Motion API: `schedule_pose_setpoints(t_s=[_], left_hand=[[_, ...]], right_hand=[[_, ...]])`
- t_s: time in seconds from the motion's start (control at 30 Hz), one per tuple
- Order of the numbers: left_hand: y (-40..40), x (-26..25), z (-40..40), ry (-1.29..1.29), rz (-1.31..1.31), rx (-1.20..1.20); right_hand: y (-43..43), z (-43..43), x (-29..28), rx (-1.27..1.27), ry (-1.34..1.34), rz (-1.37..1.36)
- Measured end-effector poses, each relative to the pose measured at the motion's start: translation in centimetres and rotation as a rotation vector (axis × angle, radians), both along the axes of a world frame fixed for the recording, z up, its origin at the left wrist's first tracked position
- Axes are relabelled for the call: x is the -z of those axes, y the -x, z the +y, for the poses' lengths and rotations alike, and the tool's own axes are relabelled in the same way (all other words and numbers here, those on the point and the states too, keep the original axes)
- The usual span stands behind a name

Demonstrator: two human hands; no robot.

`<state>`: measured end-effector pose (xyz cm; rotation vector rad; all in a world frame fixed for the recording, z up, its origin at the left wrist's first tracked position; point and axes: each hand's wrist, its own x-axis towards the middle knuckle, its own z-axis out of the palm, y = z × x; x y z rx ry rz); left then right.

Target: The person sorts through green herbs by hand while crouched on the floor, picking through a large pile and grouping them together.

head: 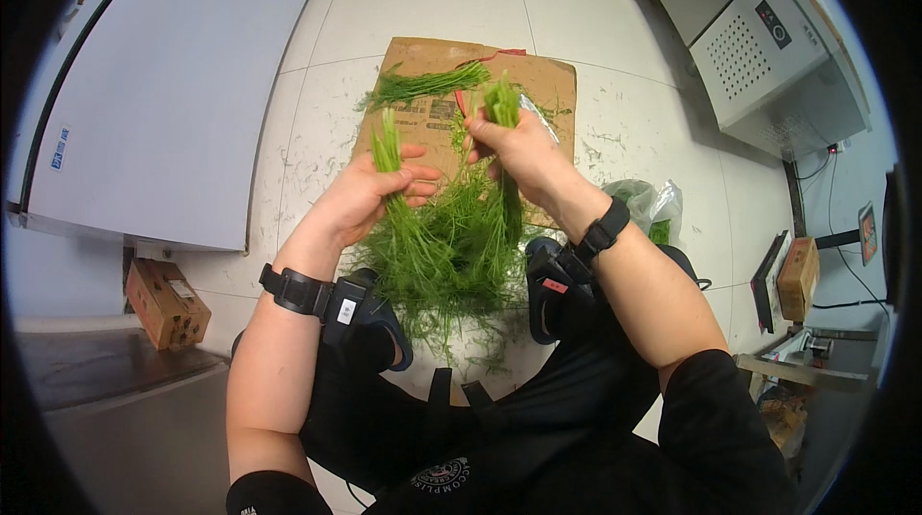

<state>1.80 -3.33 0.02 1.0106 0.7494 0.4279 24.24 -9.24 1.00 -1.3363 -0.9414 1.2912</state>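
Feathery green herb stalks, dill or fennel fronds by their look, are in both hands. My left hand (371, 191) holds a small bunch (387, 144) between thumb and palm, its cut ends up and its other fingers spread. A thicker bunch (502, 103) stands in my right hand (522, 151), whose thumb and forefinger also pinch a thin stalk. The leafy ends of both hang down over a loose heap of fronds (461, 255) between my feet. Beyond the hands, another bunch (428, 84) lies on a flattened cardboard sheet (418, 54), near a red strip (511, 52).
A clear plastic bag with greens (666, 209) sits right of my right foot. Leaf scraps litter the tiled floor (612, 111). A large white appliance (166, 82) stands at left, a steel unit with a perforated panel (749, 61) at right. Cardboard boxes (169, 302) lie at both sides.
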Motion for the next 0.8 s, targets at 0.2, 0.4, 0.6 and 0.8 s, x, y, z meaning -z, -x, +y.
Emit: schedule_pose_setpoints(t_s=[0.2,0.4,0.6,0.8], left_hand=[[1.0,-0.3,1.4,-0.102,0.117,-0.156],[1.5,-0.4,2.2,-0.197,0.186,-0.227],[2.5,0.5,3.6,-0.331,0.253,-0.247],[1.9,-0.3,3.1,-0.254,0.139,-0.161]], right_hand=[[-2.7,0.6,-0.7,0.192,-0.02,0.044],[-5.2,1.4,-1.0,0.383,-0.093,0.104],[-6.7,1.5,-1.4,0.512,-0.113,0.098],[-6.1,1.5,-1.3,0.487,-0.085,0.094]])
